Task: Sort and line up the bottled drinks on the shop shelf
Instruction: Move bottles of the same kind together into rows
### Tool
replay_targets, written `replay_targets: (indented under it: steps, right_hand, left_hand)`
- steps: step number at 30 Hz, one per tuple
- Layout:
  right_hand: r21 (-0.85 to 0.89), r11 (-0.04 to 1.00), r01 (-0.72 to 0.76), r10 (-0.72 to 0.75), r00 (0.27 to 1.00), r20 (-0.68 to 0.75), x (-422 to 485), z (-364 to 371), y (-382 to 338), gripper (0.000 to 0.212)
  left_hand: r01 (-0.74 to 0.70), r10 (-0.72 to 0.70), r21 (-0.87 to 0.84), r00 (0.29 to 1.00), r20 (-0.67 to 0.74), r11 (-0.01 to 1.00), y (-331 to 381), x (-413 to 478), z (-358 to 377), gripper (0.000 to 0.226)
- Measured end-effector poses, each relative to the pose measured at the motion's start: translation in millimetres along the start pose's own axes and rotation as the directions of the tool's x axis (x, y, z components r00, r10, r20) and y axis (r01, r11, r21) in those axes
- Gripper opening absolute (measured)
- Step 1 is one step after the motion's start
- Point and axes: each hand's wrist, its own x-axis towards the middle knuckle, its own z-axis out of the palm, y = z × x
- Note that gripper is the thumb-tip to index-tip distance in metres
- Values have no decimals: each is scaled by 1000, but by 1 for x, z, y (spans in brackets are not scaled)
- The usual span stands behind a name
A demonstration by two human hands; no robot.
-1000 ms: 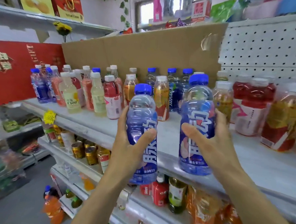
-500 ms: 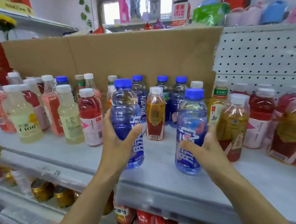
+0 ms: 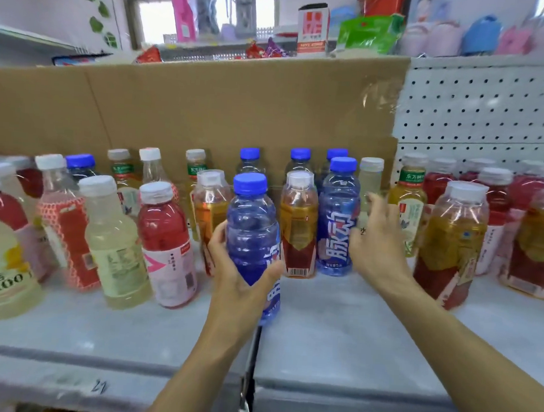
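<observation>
We see a brown cardboard sheet [image 3: 238, 109] standing upright along the back, with a white pegboard panel [image 3: 489, 116] just to its right. Above them we make out a red-and-white box [image 3: 312, 28] beside a green packet [image 3: 368, 34], a window [image 3: 154, 13] further left, and green leaves [image 3: 98, 11] hanging near it.

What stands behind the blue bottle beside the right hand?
Behind the blue bottle by the right hand stands another blue-capped bottle; only its cap shows, its body is covered. Cardboard rises farther back.

Blurred, edge-cut bottles [image 3: 5, 273] at left
</observation>
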Motion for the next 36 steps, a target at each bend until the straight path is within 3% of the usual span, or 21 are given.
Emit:
replay_targets:
  steps: [2,3,5,8,10,17,20,28,31,34,36]
  right_hand:
    - [26,973,229,-222,961,-164,6,-1,-23,54]
    - [54,948,312,-299,939,-170,12,-1,-36,53]
    - [68,922,381,-378,925,-46,29,4,-61,56]
    - [-71,927,368,-326,885,332,49,15,-81,63]
    - [-158,900,407,-302,842,448,53,17,-84,63]
    - [26,910,414,-391,834,390,35,-27,-67,56]
    - [29,905,424,-394,812,430,29,-53,-57,58]
    - [88,935,344,-334,770,543,30,-92,-46,63]
    - [223,950,220,-301,838,456,22,-81,-38,60]
    - [315,932,178,-281,904,322,-2,-59,-24,68]
    - [372,911,177,-300,903,307,-17,-51,-13,78]
  left_hand:
    - [12,-13,16,1000,18,1000,1,0,-1,89]
    - [24,-24,25,999,31,999,0,0,-2,89]
    - [47,-52,55,995,82,997,0,0,-5,88]
    - [42,-71,210,988,134,977,3,4,-15,87]
    - [13,-56,301,989,136,954,6,9,-21,84]
    - [-7,-74,483,986,149,876,10,40,-2,79]
    - [1,-111,527,978,176,850,2,63,13,81]
    - [91,-203,428,954,222,899,-18,104,46,93]
    - [128,-199,350,965,173,928,-19,94,49,85]
    - [83,-71,310,996,-49,947,-11,60,57,73]
    - [58,-64,141,997,41,988,2,34,65,68]
